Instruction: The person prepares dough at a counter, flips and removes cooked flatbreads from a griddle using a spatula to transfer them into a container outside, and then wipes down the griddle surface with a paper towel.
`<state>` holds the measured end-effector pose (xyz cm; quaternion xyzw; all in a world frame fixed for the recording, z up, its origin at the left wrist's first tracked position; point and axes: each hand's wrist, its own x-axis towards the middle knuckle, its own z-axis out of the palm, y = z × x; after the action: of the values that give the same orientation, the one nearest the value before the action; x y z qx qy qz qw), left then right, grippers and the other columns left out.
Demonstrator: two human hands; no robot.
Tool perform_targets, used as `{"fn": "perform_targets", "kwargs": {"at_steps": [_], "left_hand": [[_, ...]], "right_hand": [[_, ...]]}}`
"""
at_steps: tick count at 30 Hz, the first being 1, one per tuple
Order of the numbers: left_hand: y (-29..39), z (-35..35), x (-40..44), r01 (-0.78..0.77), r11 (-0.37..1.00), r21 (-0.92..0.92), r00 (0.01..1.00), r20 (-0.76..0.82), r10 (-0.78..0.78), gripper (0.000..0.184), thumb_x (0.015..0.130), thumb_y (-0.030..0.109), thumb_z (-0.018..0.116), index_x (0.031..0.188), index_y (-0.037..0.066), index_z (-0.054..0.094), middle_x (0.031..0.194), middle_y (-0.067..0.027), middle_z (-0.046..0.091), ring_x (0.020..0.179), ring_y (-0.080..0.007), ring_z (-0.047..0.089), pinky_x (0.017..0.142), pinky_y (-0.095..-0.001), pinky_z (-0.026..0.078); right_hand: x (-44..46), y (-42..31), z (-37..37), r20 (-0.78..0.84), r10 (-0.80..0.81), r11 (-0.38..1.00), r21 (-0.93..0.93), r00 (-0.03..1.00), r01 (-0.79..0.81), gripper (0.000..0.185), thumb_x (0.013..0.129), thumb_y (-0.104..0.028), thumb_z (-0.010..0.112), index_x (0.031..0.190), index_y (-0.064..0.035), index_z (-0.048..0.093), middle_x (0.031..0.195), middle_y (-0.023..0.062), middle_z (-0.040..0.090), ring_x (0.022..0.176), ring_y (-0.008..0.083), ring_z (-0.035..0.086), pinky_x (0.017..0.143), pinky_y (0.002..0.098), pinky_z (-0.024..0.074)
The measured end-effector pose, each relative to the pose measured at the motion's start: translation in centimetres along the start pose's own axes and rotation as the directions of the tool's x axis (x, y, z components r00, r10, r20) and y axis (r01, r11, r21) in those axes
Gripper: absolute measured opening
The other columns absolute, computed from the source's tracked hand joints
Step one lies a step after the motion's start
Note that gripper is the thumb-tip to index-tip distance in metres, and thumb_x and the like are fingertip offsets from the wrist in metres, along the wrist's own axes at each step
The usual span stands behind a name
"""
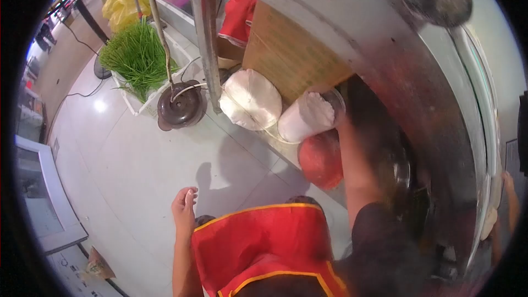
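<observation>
My right arm reaches forward to a clear container of white powder (pixel 308 116), which leans on its side beside a white bag (pixel 250 99). My right hand (pixel 338 107) is at the container's rim, and its fingers are hidden or blurred. Just below the container sits a round red object (pixel 320 159). My left hand (pixel 185 201) hangs over the tiled floor at the lower left, its fingers curled together, with nothing visible in them.
A brown lidded pot (pixel 181 104) stands by a white crate of green stalks (pixel 137 58). A cardboard sheet (pixel 291 49) leans behind the container. A metal counter edge (pixel 352 16) curves overhead and down the right. Another person's arm (pixel 511 201) shows far right.
</observation>
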<state>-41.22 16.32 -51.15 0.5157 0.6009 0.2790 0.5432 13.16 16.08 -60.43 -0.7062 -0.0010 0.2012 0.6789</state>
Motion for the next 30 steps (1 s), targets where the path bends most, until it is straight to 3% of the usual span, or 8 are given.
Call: {"fn": "perform_targets", "kwargs": {"at_steps": [6, 9, 13, 15, 20, 22, 26, 30], "left_hand": [[-0.3, 1.2, 1.5, -0.078, 0.992, 0.103, 0.995, 0.064, 0.071, 0.021, 0.091, 0.018, 0.049, 0.09, 0.0, 0.061, 0.082, -0.0035, 0.06, 0.075, -0.012, 0.055, 0.068, -0.0266, 0.045], [2.2, 2.6, 1.6, -0.181, 0.982, 0.051, 0.978, 0.114, 0.174, 0.02, 0.09, 0.016, 0.049, 0.091, 0.0, 0.061, 0.082, -0.0043, 0.061, 0.074, -0.013, 0.055, 0.067, -0.0268, 0.045], [6.4, 3.8, 2.6, -0.4, 0.899, 0.179, 0.892, 0.302, 0.336, 0.013, 0.087, 0.011, 0.053, 0.092, 0.003, 0.062, 0.085, -0.0077, 0.064, 0.074, -0.0164, 0.058, 0.066, -0.0267, 0.045], [9.5, 4.2, 2.6, -0.492, 0.855, 0.163, 0.828, 0.391, 0.402, 0.011, 0.084, 0.008, 0.055, 0.092, 0.004, 0.063, 0.086, -0.0096, 0.064, 0.075, -0.0185, 0.059, 0.066, -0.0272, 0.045], [18.9, 3.7, 0.0, -0.534, 0.822, 0.197, 0.747, 0.565, 0.35, 0.013, 0.08, 0.005, 0.06, 0.093, 0.005, 0.063, 0.087, -0.0111, 0.063, 0.075, -0.0222, 0.059, 0.067, -0.0294, 0.047], [21.0, 3.1, -1.5, -0.516, 0.837, 0.182, 0.732, 0.601, 0.32, 0.014, 0.079, 0.005, 0.061, 0.093, 0.005, 0.063, 0.087, -0.0113, 0.063, 0.075, -0.0225, 0.059, 0.067, -0.0297, 0.047], [24.2, 1.6, -6.7, -0.471, 0.867, 0.161, 0.738, 0.611, 0.287, 0.015, 0.079, 0.004, 0.06, 0.094, 0.004, 0.063, 0.086, -0.0114, 0.063, 0.074, -0.0214, 0.059, 0.066, -0.0296, 0.048], [28.1, 0.9, -13.3, -0.324, 0.928, 0.182, 0.776, 0.613, 0.15, 0.015, 0.083, 0.01, 0.058, 0.096, 0.004, 0.063, 0.088, -0.012, 0.063, 0.072, -0.022, 0.06, 0.067, -0.0293, 0.047]], "right_hand": [[-2.7, 1.5, -8.1, 0.086, -0.386, 0.907, -0.149, 0.919, 0.395, 0.029, 0.085, -0.013, 0.051, 0.11, -0.0002, 0.055, 0.109, 0.0135, 0.058, 0.1, 0.0235, 0.054, 0.087, 0.0343, 0.0422], [-11.8, -4.3, -8.6, 0.226, -0.637, 0.471, -0.642, 0.737, 0.605, 0.022, 0.086, -0.014, 0.05, 0.1, 0.0012, 0.059, 0.099, 0.0158, 0.062, 0.092, 0.0242, 0.057, 0.081, 0.0363, 0.043], [-15.1, -3.8, -9.6, 0.163, -0.258, 0.513, -0.812, 0.952, 0.278, 0.031, 0.088, -0.025, 0.048, 0.092, 0.0026, 0.061, 0.085, 0.0204, 0.063, 0.082, 0.03, 0.061, 0.076, 0.039, 0.0439], [-16.8, -4.1, -9.4, 0.251, -0.203, 0.114, -0.954, 0.946, 0.277, 0.035, 0.089, -0.029, 0.045, 0.089, 0.0016, 0.062, 0.085, 0.0216, 0.062, 0.082, 0.0302, 0.061, 0.076, 0.0384, 0.0442], [-26.8, -10.2, -6.0, 0.171, 0.218, 0.322, -0.942, 0.961, 0.095, 0.027, 0.09, -0.023, 0.045, 0.103, -0.0041, 0.059, 0.098, 0.0173, 0.061, 0.087, 0.0277, 0.06, 0.081, 0.0372, 0.0448], [-30.5, -13.4, -5.1, 0.656, -0.092, 0.781, -0.419, 0.749, 0.462, 0.024, 0.089, -0.016, 0.049, 0.11, -0.0072, 0.056, 0.106, 0.0136, 0.059, 0.092, 0.0269, 0.058, 0.083, 0.0356, 0.045], [-35.3, -10.7, -11.9, 0.909, 0.102, 0.574, -0.386, 0.405, 0.722, 0.023, 0.087, -0.013, 0.053, 0.109, -0.0057, 0.056, 0.106, 0.012, 0.059, 0.096, 0.0246, 0.058, 0.084, 0.0321, 0.0453], [-41.0, -27.7, -10.8, 0.87, 0.258, 0.724, -0.462, 0.42, 0.512, 0.022, 0.088, -0.014, 0.053, 0.106, -0.003, 0.056, 0.103, 0.011, 0.059, 0.091, 0.0204, 0.059, 0.082, 0.0297, 0.0459]]}}
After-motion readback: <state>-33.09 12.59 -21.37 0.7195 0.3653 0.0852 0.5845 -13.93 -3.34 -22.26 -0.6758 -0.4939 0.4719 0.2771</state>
